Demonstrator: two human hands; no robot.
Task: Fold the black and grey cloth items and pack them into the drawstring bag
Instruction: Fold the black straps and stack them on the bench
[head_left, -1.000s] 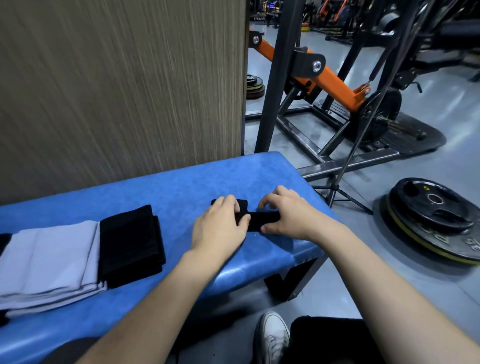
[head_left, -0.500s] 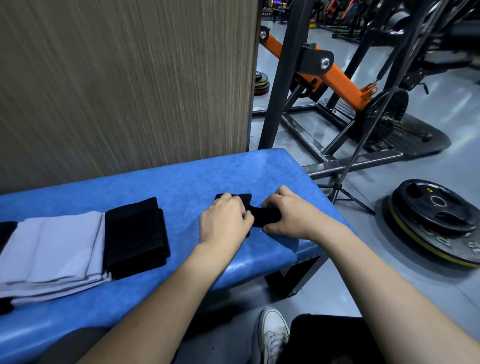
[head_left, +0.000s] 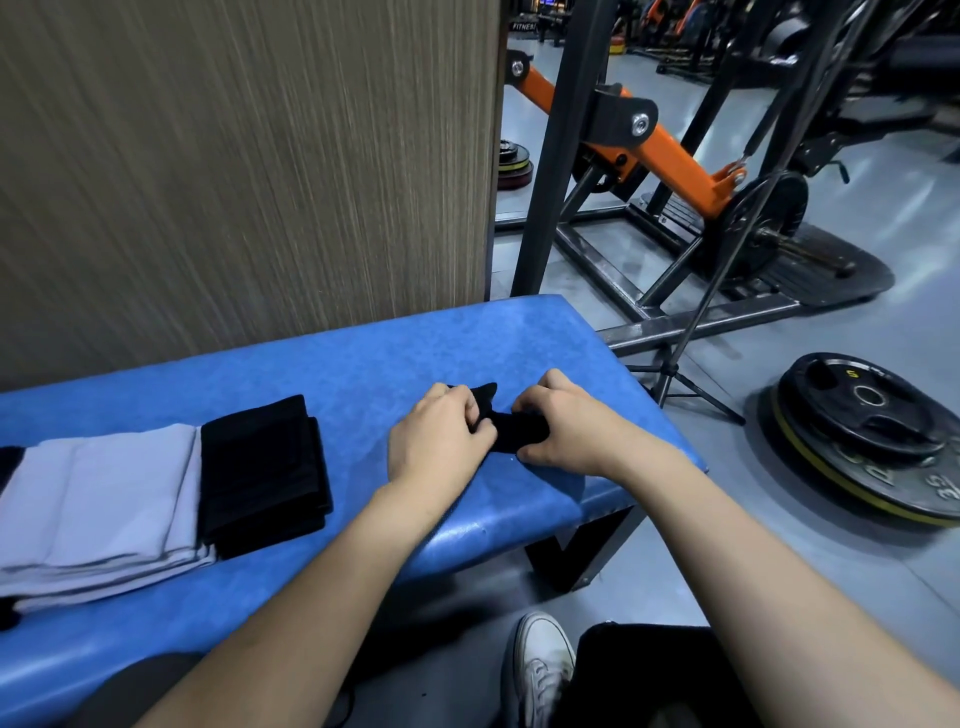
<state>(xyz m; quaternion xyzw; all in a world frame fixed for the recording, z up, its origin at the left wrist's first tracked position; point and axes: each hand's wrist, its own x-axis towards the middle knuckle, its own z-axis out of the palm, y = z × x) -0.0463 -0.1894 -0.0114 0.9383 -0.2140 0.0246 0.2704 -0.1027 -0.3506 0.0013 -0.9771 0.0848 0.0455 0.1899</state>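
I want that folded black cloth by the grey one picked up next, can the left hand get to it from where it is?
Probably yes: the folded black cloth lies uncovered on the bench, with bare blue surface between. But the left hand grips the small black item.

Support surface: blue padded vinyl bench (head_left: 322, 364), long axis left to right, right end on dark metal leg (head_left: 587, 556).

On bench, left: folded light grey cloth stack (head_left: 104, 499), edges layered at near side. Just beside it, to right, touching: folded black cloth stack (head_left: 262, 467). Further black fabric at far-left frame edge, partly under grey stack; type cannot tell.

On bench, right end: small black cloth piece (head_left: 511, 428), bunched, well apart from stacks.
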